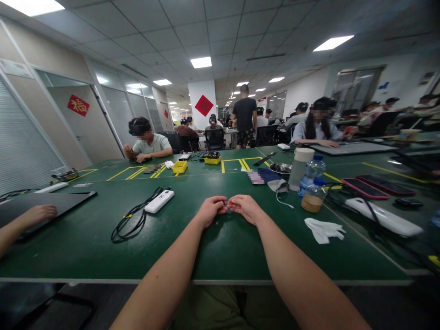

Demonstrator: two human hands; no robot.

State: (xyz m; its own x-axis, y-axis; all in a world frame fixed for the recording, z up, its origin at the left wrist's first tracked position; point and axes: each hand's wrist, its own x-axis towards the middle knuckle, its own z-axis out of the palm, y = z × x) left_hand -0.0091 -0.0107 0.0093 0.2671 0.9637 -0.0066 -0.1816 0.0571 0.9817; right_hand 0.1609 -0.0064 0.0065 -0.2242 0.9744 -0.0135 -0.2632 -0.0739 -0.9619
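Just above the green table (pixel 165 256), my left hand (pixel 210 211) and my right hand (pixel 245 208) meet fingertip to fingertip in front of me. A small orange-red piece (pixel 230 202) shows at the fingertips of my right hand, which pinch it. Its kind is too small to make out. My left hand's thumb and fingers are closed in a pinch beside it; whatever they hold is mostly hidden. To the left of my hands lies a white power bank (pixel 160 201) with a coiled black cable (pixel 132 224).
On the right stand a bottle with brown liquid (pixel 312 201), a clear water bottle (pixel 311 174), a white tissue (pixel 323 230) and a white power strip (pixel 383 216). A yellow tray (pixel 180 167) lies farther back. Another person's hand (pixel 43 213) rests at left; co-workers sit across.
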